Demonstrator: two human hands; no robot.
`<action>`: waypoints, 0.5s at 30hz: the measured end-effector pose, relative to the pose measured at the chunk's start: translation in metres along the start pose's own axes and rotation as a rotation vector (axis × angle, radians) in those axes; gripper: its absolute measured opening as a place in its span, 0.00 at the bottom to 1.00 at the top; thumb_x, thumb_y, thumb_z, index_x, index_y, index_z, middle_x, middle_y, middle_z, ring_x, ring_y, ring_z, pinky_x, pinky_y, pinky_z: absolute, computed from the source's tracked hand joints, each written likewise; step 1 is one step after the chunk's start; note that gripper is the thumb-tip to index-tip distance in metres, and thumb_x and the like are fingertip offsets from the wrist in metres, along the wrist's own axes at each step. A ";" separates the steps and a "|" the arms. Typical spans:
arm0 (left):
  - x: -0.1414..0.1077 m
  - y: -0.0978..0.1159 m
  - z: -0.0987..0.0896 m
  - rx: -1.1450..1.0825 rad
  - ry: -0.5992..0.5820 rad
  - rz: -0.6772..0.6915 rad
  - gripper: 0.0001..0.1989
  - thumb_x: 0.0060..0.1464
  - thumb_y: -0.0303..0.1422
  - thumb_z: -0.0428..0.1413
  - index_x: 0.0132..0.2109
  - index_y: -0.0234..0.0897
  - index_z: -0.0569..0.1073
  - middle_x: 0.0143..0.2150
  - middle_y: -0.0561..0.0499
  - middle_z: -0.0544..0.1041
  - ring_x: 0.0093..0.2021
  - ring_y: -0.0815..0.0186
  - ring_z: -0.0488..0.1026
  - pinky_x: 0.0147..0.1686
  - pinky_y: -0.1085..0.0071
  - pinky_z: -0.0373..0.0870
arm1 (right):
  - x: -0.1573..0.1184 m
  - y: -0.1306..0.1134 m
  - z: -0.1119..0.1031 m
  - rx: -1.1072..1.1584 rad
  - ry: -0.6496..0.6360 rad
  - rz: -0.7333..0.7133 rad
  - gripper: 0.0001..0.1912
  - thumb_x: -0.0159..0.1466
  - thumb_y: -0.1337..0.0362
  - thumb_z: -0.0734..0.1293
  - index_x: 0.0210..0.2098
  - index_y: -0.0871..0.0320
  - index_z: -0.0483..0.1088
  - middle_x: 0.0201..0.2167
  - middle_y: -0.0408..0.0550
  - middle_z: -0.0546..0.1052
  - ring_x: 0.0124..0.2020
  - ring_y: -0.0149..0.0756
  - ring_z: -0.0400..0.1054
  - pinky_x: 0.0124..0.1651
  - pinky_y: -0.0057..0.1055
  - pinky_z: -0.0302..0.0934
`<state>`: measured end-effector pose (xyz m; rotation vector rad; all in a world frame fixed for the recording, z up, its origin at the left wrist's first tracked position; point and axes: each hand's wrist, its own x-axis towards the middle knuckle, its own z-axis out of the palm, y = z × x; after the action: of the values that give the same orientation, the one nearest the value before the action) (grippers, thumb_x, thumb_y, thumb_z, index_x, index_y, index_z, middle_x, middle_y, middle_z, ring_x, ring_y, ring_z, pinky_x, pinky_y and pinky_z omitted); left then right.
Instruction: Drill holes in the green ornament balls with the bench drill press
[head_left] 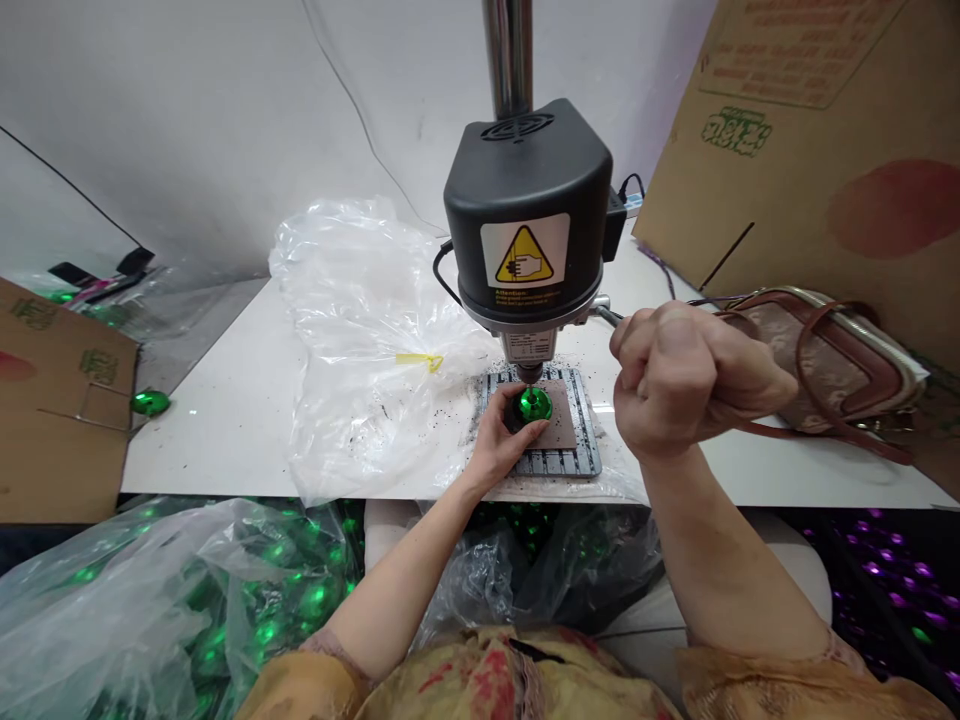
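A small drill press (529, 215) with a black motor housing and a yellow warning sticker stands on the white table. Under its chuck a shiny green ball (535, 404) rests on a brown board (559, 425) over the slotted metal base (589, 450). My left hand (501, 440) curves its thumb and fingers around the ball, and the drill bit meets the ball's top. Raised at the right of the machine, my right hand (667, 375) is closed in a fist around the feed lever (606, 313), most of which it hides.
A clear plastic bag (367, 350) with a yellow tie lies left of the press. Cardboard boxes (810, 150) (60, 400) flank the table, and a handbag (847, 370) sits at right. Below the edge is a bag of green balls (262, 600); dark shavings dot the base.
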<state>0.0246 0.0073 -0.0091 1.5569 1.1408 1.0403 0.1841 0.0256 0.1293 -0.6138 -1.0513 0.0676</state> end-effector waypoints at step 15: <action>0.000 -0.002 0.001 -0.039 -0.002 0.008 0.27 0.51 0.40 0.65 0.55 0.40 0.67 0.52 0.46 0.72 0.53 0.58 0.70 0.55 0.61 0.67 | -0.009 0.010 -0.003 0.092 -0.013 -0.201 0.24 0.59 0.73 0.62 0.19 0.58 0.39 0.12 0.37 0.50 0.13 0.22 0.44 0.16 0.28 0.45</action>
<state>0.0252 0.0075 -0.0115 1.5323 1.1075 1.0599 0.1842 0.0293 0.1161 -0.4224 -1.1118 -0.0556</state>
